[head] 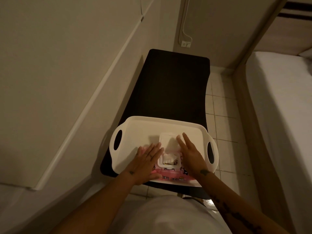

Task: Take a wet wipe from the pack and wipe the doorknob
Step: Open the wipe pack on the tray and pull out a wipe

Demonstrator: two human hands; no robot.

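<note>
A pink pack of wet wipes (170, 177) lies on a white tray (135, 130). Its white flip lid (167, 139) stands open, and a crumpled white wipe (168, 157) pokes out of the opening. My left hand (145, 164) rests flat on the left part of the pack, fingers stretched out. My right hand (189, 152) lies flat on the right part, fingers together and pointing away from me. Neither hand holds the wipe. No doorknob is in view.
The tray sits on a black bench (168, 85) against a beige wall (50, 65) on the left. A white bed (283, 115) stands to the right across a strip of tiled floor (221, 115). A wall socket (185, 44) is behind the bench.
</note>
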